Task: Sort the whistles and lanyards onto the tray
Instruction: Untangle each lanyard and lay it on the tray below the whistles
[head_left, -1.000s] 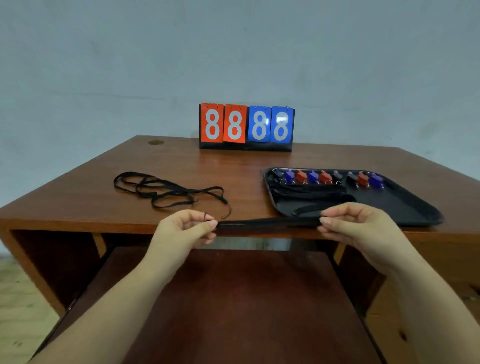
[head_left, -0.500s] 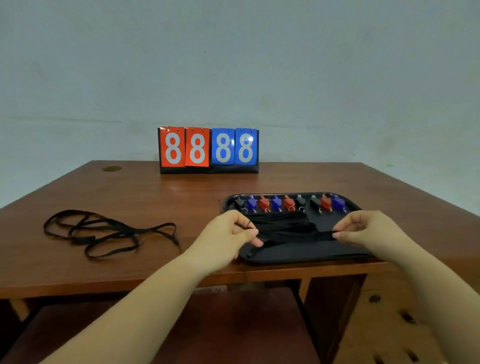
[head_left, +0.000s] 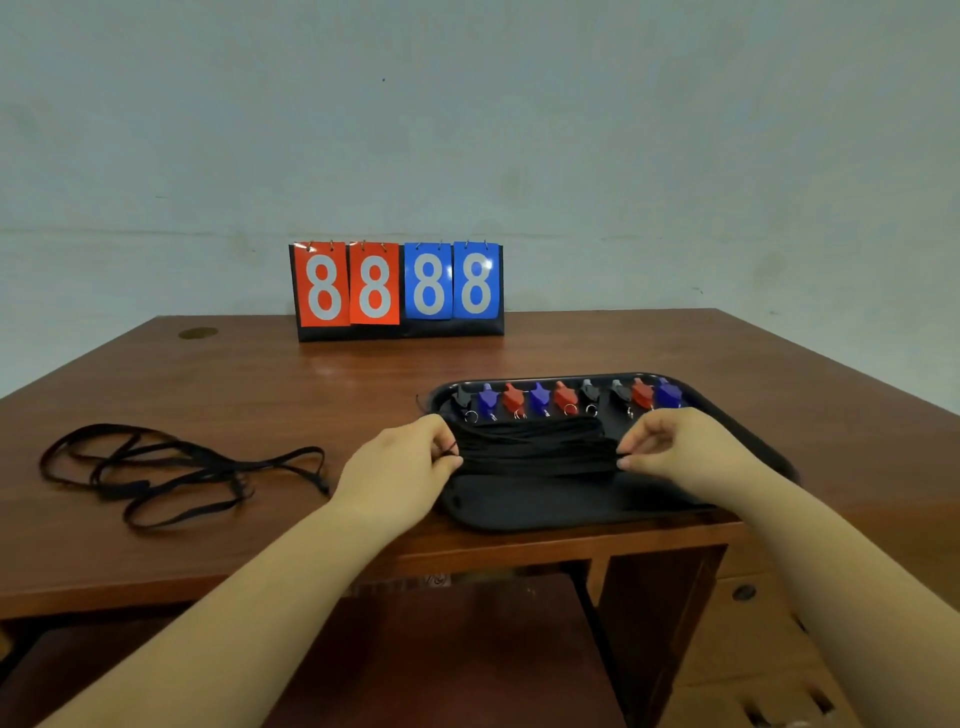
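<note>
A black tray (head_left: 545, 506) sits at the desk's front right. Along its far side runs a row of several whistles (head_left: 566, 397), black, blue and red. In the tray's middle lies a stack of folded black lanyards (head_left: 535, 441). My left hand (head_left: 402, 467) pinches the left end of a folded lanyard held over that stack. The same lanyard's right end is pinched by my right hand (head_left: 680, 449). On the desk to the left, a loose tangle of black lanyards (head_left: 171, 470) lies spread out.
A flip scoreboard (head_left: 397, 288) showing 8888 in red and blue stands at the back of the wooden desk (head_left: 260, 405). The desk's front edge runs just below the tray. A drawer unit (head_left: 748, 649) is under the desk at the right.
Both hands carried the folded lanyard from the desk's front edge over the tray and down onto the stack. The camera view shifted right and up.
</note>
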